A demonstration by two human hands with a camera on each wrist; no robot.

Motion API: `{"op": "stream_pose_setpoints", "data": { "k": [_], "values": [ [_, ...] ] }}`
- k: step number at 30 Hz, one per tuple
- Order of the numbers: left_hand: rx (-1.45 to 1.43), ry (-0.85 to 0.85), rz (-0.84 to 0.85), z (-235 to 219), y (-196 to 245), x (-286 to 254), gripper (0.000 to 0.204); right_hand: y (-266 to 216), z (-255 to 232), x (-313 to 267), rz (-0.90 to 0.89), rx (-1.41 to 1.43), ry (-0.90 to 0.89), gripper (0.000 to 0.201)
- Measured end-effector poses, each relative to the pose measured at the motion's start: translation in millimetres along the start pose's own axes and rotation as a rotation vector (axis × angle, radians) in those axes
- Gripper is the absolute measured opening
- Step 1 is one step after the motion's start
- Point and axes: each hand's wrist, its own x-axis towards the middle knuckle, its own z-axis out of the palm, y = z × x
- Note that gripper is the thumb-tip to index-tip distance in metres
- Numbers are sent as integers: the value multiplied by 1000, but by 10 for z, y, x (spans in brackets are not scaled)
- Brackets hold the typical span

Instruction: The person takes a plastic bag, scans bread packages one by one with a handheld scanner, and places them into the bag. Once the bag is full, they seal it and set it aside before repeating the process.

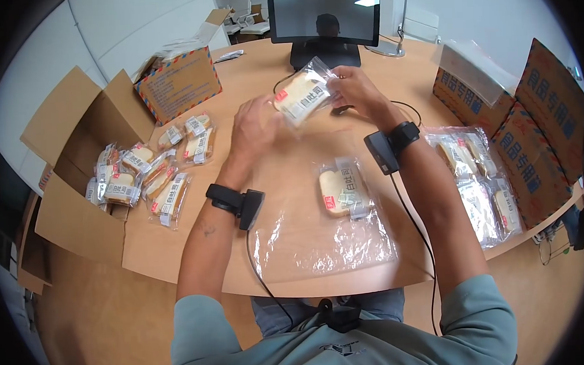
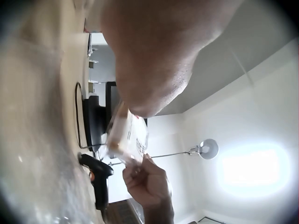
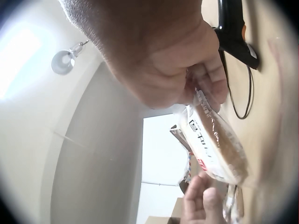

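My right hand (image 1: 360, 92) pinches one end of a clear-wrapped bread package (image 1: 304, 94), raised above the far middle of the table. The right wrist view shows that package (image 3: 210, 140) hanging from the right hand's fingers. Beside its other end is my left hand (image 1: 253, 133), blurred; in the right wrist view the left hand (image 3: 203, 198) has its fingers spread and grips nothing. Another wrapped bread (image 1: 340, 192) lies on a large clear plastic bag (image 1: 295, 248) in front of me.
Several wrapped breads (image 1: 168, 195) lie at the left by an open carton (image 1: 76, 213). A filled clear bag (image 1: 477, 206) lies right, beside cartons (image 1: 522, 164). Behind stand a monitor (image 1: 326, 15) and a lamp (image 1: 390, 48); a black scanner (image 2: 99, 179) is near the right hand.
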Motion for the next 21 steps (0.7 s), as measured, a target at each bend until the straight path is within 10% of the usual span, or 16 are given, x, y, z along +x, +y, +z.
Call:
{"op": "stream_pose_setpoints", "data": {
  "k": [5, 7, 13, 21],
  "values": [
    [71, 12, -36, -18, -273, -298, 34, 141, -36, 179, -29, 1, 79, 18],
    [39, -307, -141, -41, -253, -351, 28, 194, 5, 223, -20, 21, 82, 18],
    [183, -556, -221, -18, -200, -277, 25, 287, 191, 300, -46, -2, 71, 21],
    [108, -432, -146, 90, -389, -354, 13, 351, 275, 312, -21, 62, 76, 19]
  ]
}}
